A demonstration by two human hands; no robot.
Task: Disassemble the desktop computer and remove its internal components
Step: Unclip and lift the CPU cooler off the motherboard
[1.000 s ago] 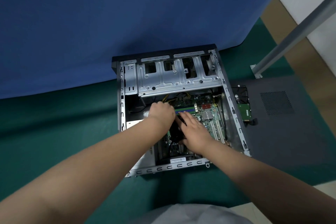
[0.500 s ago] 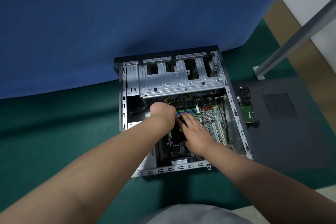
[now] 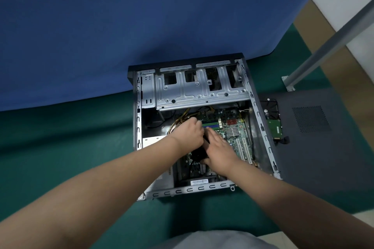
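Note:
The desktop case (image 3: 139, 127) lies open on its side on the green mat. Its green motherboard (image 3: 234, 127) is exposed, with a black CPU cooler (image 3: 199, 154) in the middle. My left hand (image 3: 190, 132) reaches in with fingers curled down over the cooler's far end. My right hand (image 3: 219, 147) lies along the cooler's right side, its thumb hooked under the near edge. Both hands hide most of the cooler. A bundle of yellow cables (image 3: 177, 124) runs just left of my left hand.
A silver drive cage (image 3: 200, 91) spans the case's far end. The power supply (image 3: 159, 180) sits in the near left corner. A bare hard drive (image 3: 273, 122) lies on the removed dark side panel (image 3: 323, 147) to the right. A metal pole (image 3: 323, 36) and blue cloth (image 3: 121, 36) stand behind.
Both hands stay on the black cooler. My left hand has shifted slightly, showing more of the yellow cables. The view has drifted a little.

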